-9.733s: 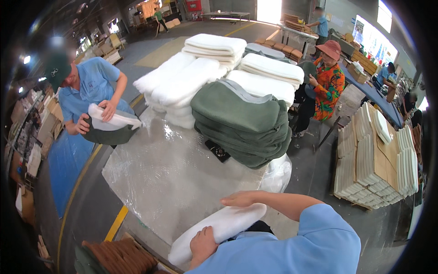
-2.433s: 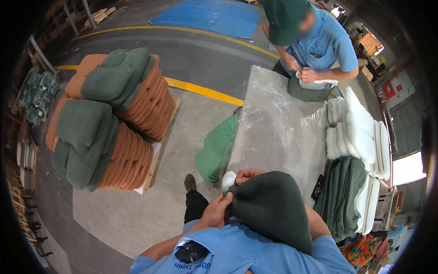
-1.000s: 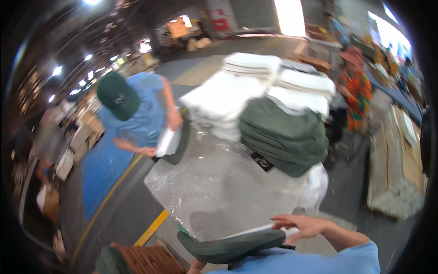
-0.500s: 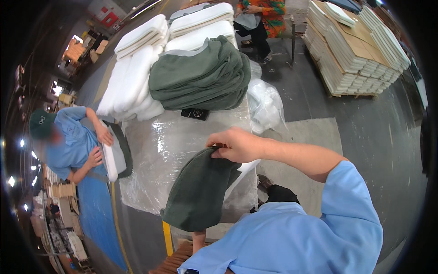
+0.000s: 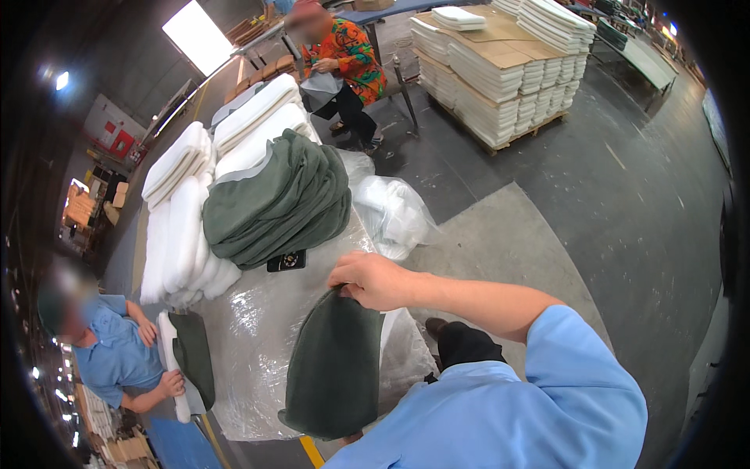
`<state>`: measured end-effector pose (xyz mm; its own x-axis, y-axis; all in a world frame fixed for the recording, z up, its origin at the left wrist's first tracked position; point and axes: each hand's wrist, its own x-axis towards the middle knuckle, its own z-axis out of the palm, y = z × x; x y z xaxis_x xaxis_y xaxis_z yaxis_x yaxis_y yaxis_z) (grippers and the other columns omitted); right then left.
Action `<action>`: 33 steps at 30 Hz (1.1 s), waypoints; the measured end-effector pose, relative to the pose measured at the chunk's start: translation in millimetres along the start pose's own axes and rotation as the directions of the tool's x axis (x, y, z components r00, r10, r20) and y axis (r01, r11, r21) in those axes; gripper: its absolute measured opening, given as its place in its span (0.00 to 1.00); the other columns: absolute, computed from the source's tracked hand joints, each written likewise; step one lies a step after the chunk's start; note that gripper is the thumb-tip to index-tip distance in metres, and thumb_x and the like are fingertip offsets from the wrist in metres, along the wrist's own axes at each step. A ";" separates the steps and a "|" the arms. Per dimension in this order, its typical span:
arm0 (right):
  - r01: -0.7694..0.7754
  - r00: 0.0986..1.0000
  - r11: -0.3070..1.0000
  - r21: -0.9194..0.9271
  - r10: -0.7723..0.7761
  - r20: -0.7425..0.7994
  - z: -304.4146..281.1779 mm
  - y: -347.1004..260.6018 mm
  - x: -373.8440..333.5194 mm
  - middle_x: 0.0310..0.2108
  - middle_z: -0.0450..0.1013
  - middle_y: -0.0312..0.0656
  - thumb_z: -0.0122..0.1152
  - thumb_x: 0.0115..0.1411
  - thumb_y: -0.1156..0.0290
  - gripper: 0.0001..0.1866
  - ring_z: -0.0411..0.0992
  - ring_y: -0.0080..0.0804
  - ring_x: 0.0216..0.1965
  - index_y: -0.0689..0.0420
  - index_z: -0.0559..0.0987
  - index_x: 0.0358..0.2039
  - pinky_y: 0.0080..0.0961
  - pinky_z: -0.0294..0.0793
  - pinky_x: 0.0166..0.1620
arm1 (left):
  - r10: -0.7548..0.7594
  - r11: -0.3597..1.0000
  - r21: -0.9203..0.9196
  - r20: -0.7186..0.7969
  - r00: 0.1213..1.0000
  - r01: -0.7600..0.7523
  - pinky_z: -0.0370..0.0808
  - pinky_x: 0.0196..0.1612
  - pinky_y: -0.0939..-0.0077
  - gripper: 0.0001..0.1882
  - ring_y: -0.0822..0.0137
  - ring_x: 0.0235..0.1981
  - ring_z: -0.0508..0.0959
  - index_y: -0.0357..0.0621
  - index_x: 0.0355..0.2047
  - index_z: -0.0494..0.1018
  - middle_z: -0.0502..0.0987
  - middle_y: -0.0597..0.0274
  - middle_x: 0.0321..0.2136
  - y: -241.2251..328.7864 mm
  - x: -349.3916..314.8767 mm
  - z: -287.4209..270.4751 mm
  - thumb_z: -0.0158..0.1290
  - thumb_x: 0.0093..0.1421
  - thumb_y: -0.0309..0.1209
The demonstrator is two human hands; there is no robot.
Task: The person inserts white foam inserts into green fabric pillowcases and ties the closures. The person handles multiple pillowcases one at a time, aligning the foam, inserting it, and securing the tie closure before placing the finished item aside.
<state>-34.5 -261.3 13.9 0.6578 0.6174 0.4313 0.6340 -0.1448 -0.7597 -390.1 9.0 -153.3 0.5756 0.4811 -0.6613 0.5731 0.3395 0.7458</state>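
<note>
While my right hand [image 5: 375,280] pinches the green cushion cover's [image 5: 332,367] top edge at frame centre, I cannot see my left hand's fingers.

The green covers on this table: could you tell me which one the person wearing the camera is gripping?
The single green cover hanging at the table's near edge, pinched at its top by the right hand; the others lie stacked beside the white pads.

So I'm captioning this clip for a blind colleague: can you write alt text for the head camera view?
The person's right hand grips the top edge of a dark green fabric cover over a plastic-wrapped table. Behind it lie a stack of green covers and white foam pads; a co-worker in blue handles another pad at the left.
</note>
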 end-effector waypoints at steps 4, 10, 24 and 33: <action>-0.105 0.993 0.993 0.054 0.108 -0.058 -1.6 -7.1 -18.1 0.45 0.77 0.49 0.63 0.63 0.78 0.12 0.77 0.53 0.47 0.59 0.83 0.47 0.46 0.77 0.49 | -0.001 0.999 0.037 -0.005 1.000 0.001 0.79 0.48 0.69 0.09 0.64 0.41 0.83 0.37 0.48 0.80 0.84 0.60 0.43 0.9 9.2 -11.4 0.56 0.70 0.24; -0.166 0.986 0.978 0.123 0.165 0.017 6.0 -38.2 -79.5 0.47 0.77 0.43 0.63 0.64 0.78 0.12 0.79 0.47 0.46 0.55 0.82 0.48 0.42 0.79 0.47 | -0.057 0.993 0.098 -0.046 0.997 0.061 0.80 0.47 0.69 0.08 0.64 0.40 0.83 0.37 0.47 0.81 0.85 0.60 0.42 -6.5 2.1 -31.7 0.56 0.70 0.25; -0.112 0.972 0.982 0.155 0.140 -0.189 20.9 -70.5 -152.0 0.51 0.76 0.40 0.61 0.51 0.92 0.24 0.79 0.32 0.40 0.55 0.86 0.46 0.28 0.81 0.38 | 0.125 -0.058 0.950 0.313 0.942 -0.308 0.80 0.46 0.69 0.07 0.65 0.38 0.83 0.36 0.44 0.81 0.85 0.61 0.40 69.9 -16.9 -191.6 0.56 0.70 0.26; -0.143 0.930 0.982 0.124 0.176 -0.323 23.4 -73.5 -166.6 0.50 0.73 0.41 0.63 0.57 0.88 0.22 0.78 0.33 0.39 0.54 0.87 0.49 0.29 0.81 0.41 | 0.021 0.471 0.296 0.938 0.346 -0.831 0.78 0.40 0.66 0.20 0.64 0.37 0.82 0.40 0.46 0.73 0.79 0.60 0.33 286.1 -92.0 150.5 0.64 0.65 0.42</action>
<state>-200.2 -335.5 -13.5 0.8548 0.2985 0.4246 0.4782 -0.1349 -0.8678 -191.3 -59.7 108.8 0.7582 -0.5848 -0.2884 -0.0359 -0.4791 0.8770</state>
